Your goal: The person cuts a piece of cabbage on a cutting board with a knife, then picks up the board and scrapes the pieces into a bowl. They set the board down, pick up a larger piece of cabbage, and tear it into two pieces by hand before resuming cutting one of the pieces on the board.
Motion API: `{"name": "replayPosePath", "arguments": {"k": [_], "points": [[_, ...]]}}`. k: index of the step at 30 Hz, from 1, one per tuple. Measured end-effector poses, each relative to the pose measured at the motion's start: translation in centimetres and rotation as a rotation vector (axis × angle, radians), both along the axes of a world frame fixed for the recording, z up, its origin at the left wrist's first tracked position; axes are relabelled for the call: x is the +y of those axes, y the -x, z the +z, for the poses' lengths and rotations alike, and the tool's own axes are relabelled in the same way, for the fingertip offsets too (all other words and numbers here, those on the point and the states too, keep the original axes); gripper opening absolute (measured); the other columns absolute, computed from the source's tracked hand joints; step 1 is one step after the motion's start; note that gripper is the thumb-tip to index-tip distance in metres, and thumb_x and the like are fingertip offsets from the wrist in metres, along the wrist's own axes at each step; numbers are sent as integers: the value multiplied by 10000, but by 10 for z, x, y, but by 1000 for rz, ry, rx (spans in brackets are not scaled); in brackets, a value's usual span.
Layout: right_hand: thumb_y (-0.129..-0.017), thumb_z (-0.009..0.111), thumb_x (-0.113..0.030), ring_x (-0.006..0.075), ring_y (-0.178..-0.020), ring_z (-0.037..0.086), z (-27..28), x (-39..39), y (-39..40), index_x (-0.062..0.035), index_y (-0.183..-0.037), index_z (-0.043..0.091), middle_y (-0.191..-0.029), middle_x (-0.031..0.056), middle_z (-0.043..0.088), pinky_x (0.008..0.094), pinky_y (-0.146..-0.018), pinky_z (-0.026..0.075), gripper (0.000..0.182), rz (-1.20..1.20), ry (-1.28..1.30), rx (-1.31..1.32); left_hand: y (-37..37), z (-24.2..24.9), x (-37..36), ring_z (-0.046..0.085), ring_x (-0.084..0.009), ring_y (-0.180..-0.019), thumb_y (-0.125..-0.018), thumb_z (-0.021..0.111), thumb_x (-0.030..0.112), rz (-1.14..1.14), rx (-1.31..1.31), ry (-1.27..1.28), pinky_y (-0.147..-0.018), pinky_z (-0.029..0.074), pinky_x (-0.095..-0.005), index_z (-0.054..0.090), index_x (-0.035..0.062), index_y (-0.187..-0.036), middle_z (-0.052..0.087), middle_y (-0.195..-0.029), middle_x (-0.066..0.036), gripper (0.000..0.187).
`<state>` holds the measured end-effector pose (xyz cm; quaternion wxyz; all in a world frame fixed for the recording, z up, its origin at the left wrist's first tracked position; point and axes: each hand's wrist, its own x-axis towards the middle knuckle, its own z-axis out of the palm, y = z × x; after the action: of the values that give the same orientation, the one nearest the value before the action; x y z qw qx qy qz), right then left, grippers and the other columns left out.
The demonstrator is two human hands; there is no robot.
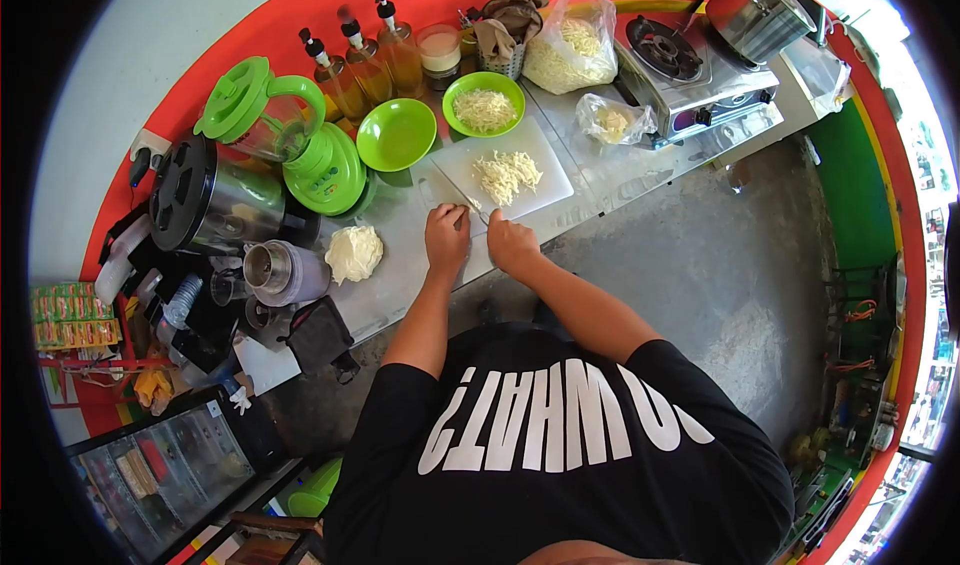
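Note:
Closed around the handle of a small knife [481, 215], my right hand [512, 241] is at the front edge of the white cutting board [552, 181]. My left hand [447, 233] is just left of the blade, its fingers bent together beside a small pale piece [474, 204]; whether they grip anything is hidden. A pile of pale chopped strips [507, 177] lies on the board. Behind it, a green bowl [458, 87] holds more pale shreds, and an empty green bowl [397, 134] stands to its left.
A pale round lump [354, 254] and a metal flask [286, 272] are at the left, near a green blender [322, 170]. Pump bottles [368, 63] stand behind. Plastic bags [572, 57] and a gas stove [700, 75] are at the right.

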<state>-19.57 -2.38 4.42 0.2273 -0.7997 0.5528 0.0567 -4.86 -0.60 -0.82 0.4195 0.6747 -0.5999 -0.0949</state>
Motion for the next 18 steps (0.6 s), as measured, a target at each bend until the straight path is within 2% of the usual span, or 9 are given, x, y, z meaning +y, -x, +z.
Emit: {"name": "replayPosePath", "arguments": {"k": [6,9,15,18], "points": [[-961,504,-83,415,-894,735,-3,9,-6,13,-1110,458,-925,262,728,489,-769,589,184,-74,-48,6,-3,-3,-6,628,-327,-921,-877,696,134,31,28,-95,-832,507,-417,753,44,-929,685,-940,-105,119],[-957,506,-78,421,-898,733,0,0,-6,13,-1108,452,-936,267,726,493,-779,588,184,-6,-19,-17,-6,1,-7,631,-333,-936,-878,699,136,-3,93,-172,-832,507,-425,748,46,-927,687,-940,-112,114],[-947,525,-78,419,-913,731,-1,9,-5,21,-1111,460,-955,274,723,485,-797,586,202,-75,-63,-24,-3,-3,-8,636,-340,-940,-878,702,142,57,28,-159,-820,509,-437,744,48,-915,689,-938,-116,109],[-954,513,-82,422,-911,731,2,1,-2,29,-1132,452,-952,275,722,494,-791,586,219,12,-13,-10,-5,0,-8,642,-342,-912,-872,710,150,34,51,-164,-811,511,-437,744,49,-896,689,-909,-118,108]]}}
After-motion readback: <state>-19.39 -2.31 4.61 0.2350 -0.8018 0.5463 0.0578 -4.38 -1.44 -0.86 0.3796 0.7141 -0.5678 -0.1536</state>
